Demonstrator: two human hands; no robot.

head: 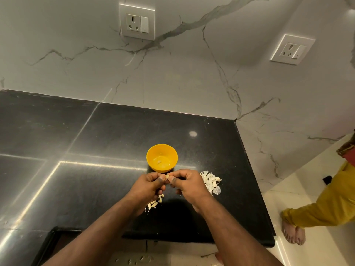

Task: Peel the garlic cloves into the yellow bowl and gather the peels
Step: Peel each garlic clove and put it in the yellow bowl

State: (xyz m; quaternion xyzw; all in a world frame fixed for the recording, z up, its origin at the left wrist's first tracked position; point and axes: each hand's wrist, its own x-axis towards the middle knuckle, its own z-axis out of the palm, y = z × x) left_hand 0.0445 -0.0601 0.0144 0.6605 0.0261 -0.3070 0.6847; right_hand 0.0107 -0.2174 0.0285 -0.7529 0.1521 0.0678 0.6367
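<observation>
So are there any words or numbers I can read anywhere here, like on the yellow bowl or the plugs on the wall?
None can be read.
Yellow bowl: plain, no writing shows.
Left wall socket: no readable label; any tiny marks are too small to tell.
Right wall socket: the same, nothing readable.
Black counter: only light reflections and garlic peels, no text.

The garlic clove (167, 177) is mostly hidden between the pinching fingertips of the left hand (148, 186) and right hand (189, 186), the bowl's (162, 150) pale contents are too small to identify, and the bystander (326, 198) is cut off by the right edge.
</observation>
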